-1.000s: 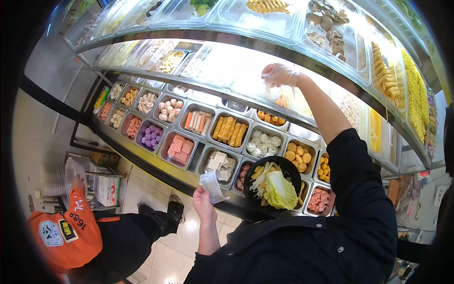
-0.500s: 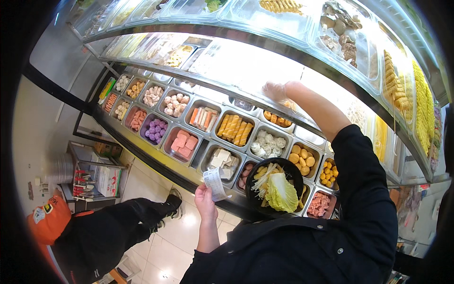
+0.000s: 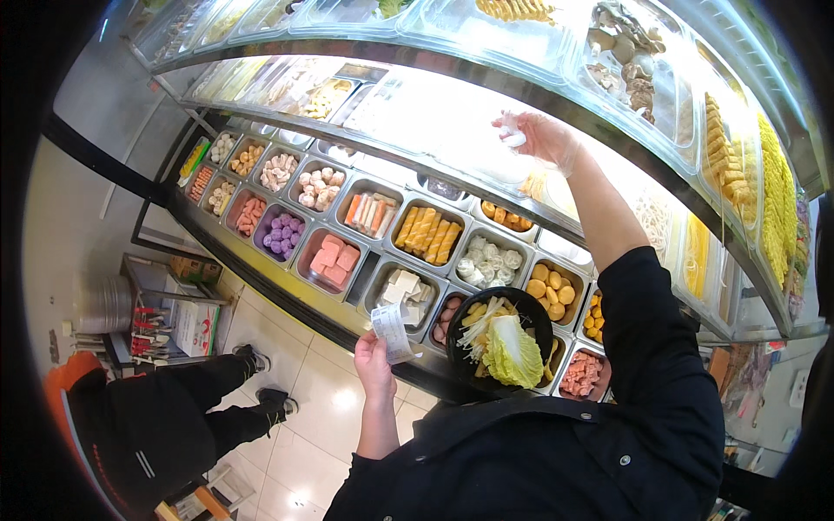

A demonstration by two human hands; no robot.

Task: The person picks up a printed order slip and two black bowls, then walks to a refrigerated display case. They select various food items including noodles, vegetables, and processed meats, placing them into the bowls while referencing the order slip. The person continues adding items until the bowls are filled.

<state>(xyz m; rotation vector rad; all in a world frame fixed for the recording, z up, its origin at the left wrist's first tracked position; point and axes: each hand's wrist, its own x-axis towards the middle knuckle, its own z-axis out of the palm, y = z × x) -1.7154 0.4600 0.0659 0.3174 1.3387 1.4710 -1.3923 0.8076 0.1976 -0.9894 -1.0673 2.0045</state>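
My left hand (image 3: 373,366) is closed on a curled white paper slip (image 3: 394,334), held just in front of the tofu tray (image 3: 405,295). My right hand (image 3: 543,137), which seems to wear a clear glove, is raised over the brightly lit middle shelf. Its fingers are bent around something whitish that glare hides. Below my right arm, a black bowl (image 3: 533,314) rests on the front trays against my body. Inside it lie a cabbage leaf (image 3: 514,352) and pale thin strips (image 3: 479,330). Neither hand touches the bowl.
Metal trays of fish balls, pink luncheon meat (image 3: 333,260), crab sticks (image 3: 372,214) and yellow rolls (image 3: 427,234) line the counter. A shelf edge (image 3: 391,152) crosses below my right hand; another (image 3: 452,74) runs above. A person in black trousers (image 3: 187,408) stands at the left.
My right hand has lifted from the middle shelf's contents and turned, now with bent fingers. My left hand keeps the paper slip almost in place. The person at left has shifted their feet.
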